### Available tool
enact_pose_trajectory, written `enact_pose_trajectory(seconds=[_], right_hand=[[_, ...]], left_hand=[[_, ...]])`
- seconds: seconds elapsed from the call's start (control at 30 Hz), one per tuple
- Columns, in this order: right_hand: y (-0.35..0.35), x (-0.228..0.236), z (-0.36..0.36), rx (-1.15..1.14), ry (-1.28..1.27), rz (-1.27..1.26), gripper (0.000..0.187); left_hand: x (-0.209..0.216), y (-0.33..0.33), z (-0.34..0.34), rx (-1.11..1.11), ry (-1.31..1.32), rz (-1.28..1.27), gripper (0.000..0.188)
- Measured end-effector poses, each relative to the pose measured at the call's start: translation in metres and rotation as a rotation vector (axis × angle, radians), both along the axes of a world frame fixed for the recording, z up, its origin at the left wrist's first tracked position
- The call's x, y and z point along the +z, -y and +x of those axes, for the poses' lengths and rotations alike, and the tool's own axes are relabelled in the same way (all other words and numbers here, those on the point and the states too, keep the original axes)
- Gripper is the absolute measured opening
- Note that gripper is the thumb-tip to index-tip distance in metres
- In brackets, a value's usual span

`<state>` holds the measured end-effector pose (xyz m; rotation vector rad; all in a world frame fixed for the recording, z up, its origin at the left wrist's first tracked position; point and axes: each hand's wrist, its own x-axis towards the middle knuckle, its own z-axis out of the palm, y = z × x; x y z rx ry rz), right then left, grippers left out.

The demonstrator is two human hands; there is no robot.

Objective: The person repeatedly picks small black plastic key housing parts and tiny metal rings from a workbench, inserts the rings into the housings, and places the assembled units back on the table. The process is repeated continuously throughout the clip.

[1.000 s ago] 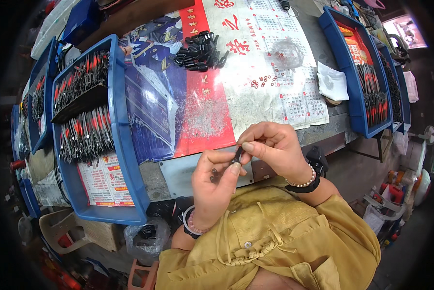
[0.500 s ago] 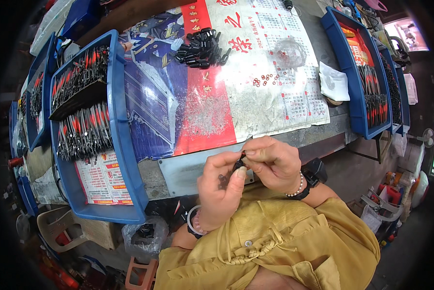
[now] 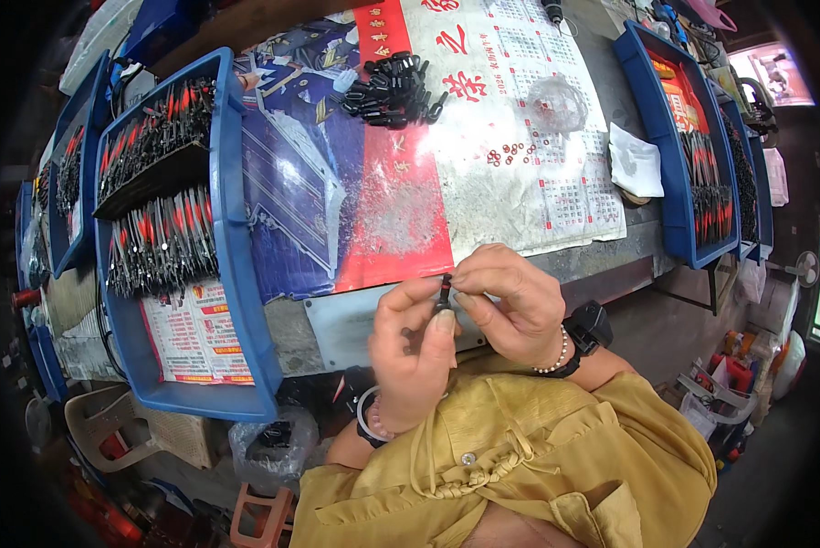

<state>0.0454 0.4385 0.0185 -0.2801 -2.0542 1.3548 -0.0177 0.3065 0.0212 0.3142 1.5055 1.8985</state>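
Note:
Upright between the thumb and fingertips of my left hand (image 3: 410, 338) is a small black part (image 3: 444, 294), with a thin reddish band near its top. More dark pieces (image 3: 413, 342) show in the palm of that same hand. My right hand (image 3: 510, 301) has its fingers curled in, thumb and fingertips right beside the top of the black part. Whether anything tiny sits in those right fingertips cannot be made out. Small red rings (image 3: 510, 154) lie scattered on the calendar sheet. Beyond them to the left is a pile of black parts (image 3: 394, 89).
A blue tray (image 3: 262, 338) of black-and-red tools stands at the left, and another blue tray (image 3: 675, 192) at the right. The poster-calendar sheet (image 3: 483, 215) covers the bench. A clear plastic piece (image 3: 557, 105) and folded white paper (image 3: 635, 164) lie on the right side.
The black part now stands more upright in my left fingers, its top and reddish band showing. My right fingertips have shifted slightly left and spread a little. The view has tilted slightly.

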Motion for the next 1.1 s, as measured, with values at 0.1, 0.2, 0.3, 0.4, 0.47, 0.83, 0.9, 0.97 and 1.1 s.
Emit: enact_pose_trajectory(seconds=[0.1, 0.2, 0.3, 0.4, 0.47, 0.83, 0.9, 0.97, 1.1], right_hand=[[-0.001, 0.001, 0.000, 0.044, 0.002, -0.048, 0.015], [-0.004, 0.002, -0.001, 0.087, -0.039, -0.077, 0.014], [-0.005, 0.004, -0.003, 0.155, -0.052, -0.078, 0.014], [-0.013, 0.009, -0.007, 0.215, 0.012, -0.013, 0.010], [-0.027, 0.012, -0.014, 0.283, 0.130, 0.041, 0.009], [-0.131, -0.035, -0.125, -0.128, 0.608, 0.602, 0.025], [-0.131, -0.033, -0.125, -0.068, 0.685, 0.511, 0.024], [-0.134, -0.027, -0.121, 0.028, 0.821, 0.267, 0.021], [-0.128, -0.025, -0.118, 0.017, 0.820, 0.407, 0.022]], left_hand=[[0.000, 0.001, -0.001, -0.015, 0.012, 0.017, 0.030], [-0.001, 0.004, -0.002, -0.038, 0.096, 0.077, 0.029], [-0.004, 0.005, -0.005, -0.064, 0.072, 0.118, 0.030], [-0.003, 0.003, -0.008, -0.061, 0.114, 0.121, 0.028], [-0.003, 0.001, -0.013, -0.052, 0.209, 0.059, 0.029], [0.002, 0.003, -0.023, -0.053, 0.248, 0.053, 0.037], [0.001, 0.004, -0.023, -0.039, 0.237, 0.013, 0.037], [0.001, 0.005, -0.022, -0.036, 0.265, 0.031, 0.035], [0.000, 0.004, -0.022, -0.046, 0.329, 0.067, 0.034]])
